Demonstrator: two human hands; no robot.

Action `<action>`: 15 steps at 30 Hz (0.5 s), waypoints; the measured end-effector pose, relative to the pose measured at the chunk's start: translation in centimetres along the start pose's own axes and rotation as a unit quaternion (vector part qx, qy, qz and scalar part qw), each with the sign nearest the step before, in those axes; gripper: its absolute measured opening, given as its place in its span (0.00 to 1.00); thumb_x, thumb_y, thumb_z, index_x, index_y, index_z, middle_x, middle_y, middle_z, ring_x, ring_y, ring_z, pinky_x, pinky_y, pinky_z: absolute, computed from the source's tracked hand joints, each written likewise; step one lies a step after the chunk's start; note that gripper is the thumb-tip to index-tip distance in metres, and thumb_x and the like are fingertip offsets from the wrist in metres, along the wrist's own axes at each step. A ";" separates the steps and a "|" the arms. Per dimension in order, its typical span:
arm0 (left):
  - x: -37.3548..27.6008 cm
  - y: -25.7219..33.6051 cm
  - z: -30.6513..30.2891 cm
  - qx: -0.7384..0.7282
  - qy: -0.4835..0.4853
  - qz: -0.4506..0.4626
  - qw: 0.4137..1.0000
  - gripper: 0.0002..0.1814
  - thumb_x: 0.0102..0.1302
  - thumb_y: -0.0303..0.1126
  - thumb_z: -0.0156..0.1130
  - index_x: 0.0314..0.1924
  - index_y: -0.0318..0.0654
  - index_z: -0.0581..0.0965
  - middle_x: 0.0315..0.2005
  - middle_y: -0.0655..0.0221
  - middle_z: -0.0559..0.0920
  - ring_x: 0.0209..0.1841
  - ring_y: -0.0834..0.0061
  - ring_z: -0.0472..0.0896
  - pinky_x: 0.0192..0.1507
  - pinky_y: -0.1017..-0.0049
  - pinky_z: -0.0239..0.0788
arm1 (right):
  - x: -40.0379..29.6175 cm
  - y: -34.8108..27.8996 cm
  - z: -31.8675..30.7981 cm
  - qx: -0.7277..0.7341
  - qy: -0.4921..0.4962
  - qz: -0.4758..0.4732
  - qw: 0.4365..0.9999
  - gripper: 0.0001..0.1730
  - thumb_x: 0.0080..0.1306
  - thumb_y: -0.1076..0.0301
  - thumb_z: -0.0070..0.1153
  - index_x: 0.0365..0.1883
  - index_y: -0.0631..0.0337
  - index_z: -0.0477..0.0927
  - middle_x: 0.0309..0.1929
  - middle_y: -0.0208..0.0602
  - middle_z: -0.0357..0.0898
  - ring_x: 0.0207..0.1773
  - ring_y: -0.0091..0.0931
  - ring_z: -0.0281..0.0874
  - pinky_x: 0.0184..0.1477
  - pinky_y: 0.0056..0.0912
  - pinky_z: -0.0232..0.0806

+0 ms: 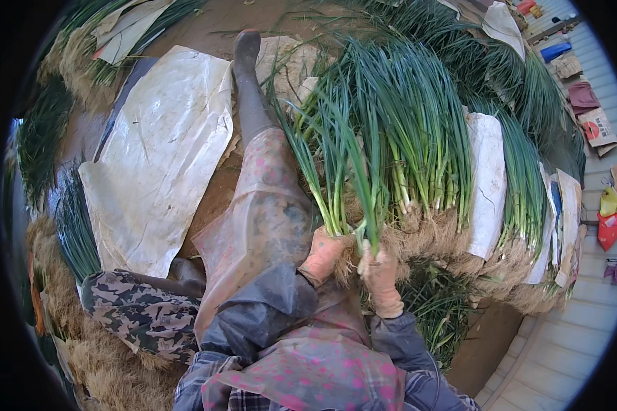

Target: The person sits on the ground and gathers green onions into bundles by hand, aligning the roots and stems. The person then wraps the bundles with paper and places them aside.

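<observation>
My left hand (330, 251), in an orange work glove, is closed around the white bases of a small bunch of green onions (334, 195). Their tan roots hang below the glove. Beside it, my right hand (380, 277), gloved the same way, pinches a few green onion stalks (373, 210) near the root end. A large pile of green onions (421, 133) lies just beyond and right of both hands, leaves pointing away and roots (437, 234) towards me. The right glove partly hides the stalks' lower ends.
A pale plastic sheet (159, 159) covers ground left of my booted leg (252, 97). White sheets (486, 185) separate onion bundles at right. Loose green leaves (437, 303) lie below the pile. More rooted bundles (108, 354) stand at left. A corrugated wall (555, 334) bounds the right side.
</observation>
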State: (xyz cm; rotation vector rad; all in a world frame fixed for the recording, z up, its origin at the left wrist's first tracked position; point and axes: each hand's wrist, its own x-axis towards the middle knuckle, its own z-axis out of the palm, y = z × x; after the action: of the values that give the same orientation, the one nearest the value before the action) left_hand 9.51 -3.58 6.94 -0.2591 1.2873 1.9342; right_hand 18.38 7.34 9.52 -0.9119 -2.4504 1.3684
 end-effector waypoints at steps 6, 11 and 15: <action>-0.1 0.4 -0.1 -0.056 -0.040 -0.038 0.997 0.06 0.60 0.22 0.62 0.38 0.31 0.77 0.28 0.67 0.81 0.27 0.75 0.79 0.32 0.74 0.73 | 2.9 1.2 -2.3 0.202 0.012 0.137 0.970 0.19 0.73 0.58 0.51 0.50 0.66 0.78 0.31 0.29 0.82 0.26 0.15 0.73 0.27 0.19 0.65; 0.2 -0.2 -0.3 -0.038 0.002 0.014 0.999 0.06 0.59 0.22 0.62 0.38 0.33 0.77 0.29 0.67 0.81 0.30 0.75 0.80 0.34 0.74 0.74 | 4.2 2.8 0.2 -0.008 -0.133 0.105 0.986 0.18 0.67 0.54 0.59 0.47 0.58 0.81 0.34 0.28 0.82 0.28 0.23 0.76 0.25 0.30 0.66; 0.6 -0.7 -0.1 0.114 0.025 0.107 0.987 0.08 0.59 0.22 0.63 0.40 0.33 0.78 0.31 0.70 0.82 0.32 0.78 0.79 0.36 0.76 0.72 | 1.0 0.4 0.7 -0.144 -0.140 -0.044 0.979 0.15 0.70 0.58 0.55 0.43 0.61 0.80 0.25 0.29 0.78 0.26 0.21 0.71 0.29 0.26 0.65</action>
State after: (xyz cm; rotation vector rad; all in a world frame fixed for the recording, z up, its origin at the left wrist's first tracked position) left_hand 9.51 -3.25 6.08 -0.0566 1.6098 1.9429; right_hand 17.47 7.60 8.64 -0.6930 -2.9221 1.2045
